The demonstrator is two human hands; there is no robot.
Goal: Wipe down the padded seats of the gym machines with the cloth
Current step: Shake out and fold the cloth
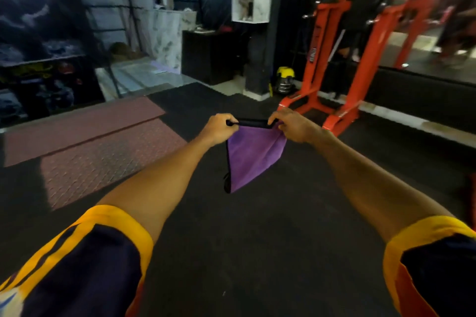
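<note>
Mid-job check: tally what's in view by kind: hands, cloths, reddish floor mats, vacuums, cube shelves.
Hands: 2, left hand and right hand, both pinching the cloth's top edge
Purple cloth with black edging: 1
Reddish checker-plate floor mats: 2, far mat, near mat
Yellow-lidded steel vacuum canister: 1
White marbled cube shelf: 1
Total: 7

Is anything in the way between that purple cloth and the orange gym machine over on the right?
Nothing visible does. The left hand and right hand hold the cloth over black floor, and the stretch to the orange machine looks open. The yellow vacuum stands off to its left. No padded seat shows here.
</note>
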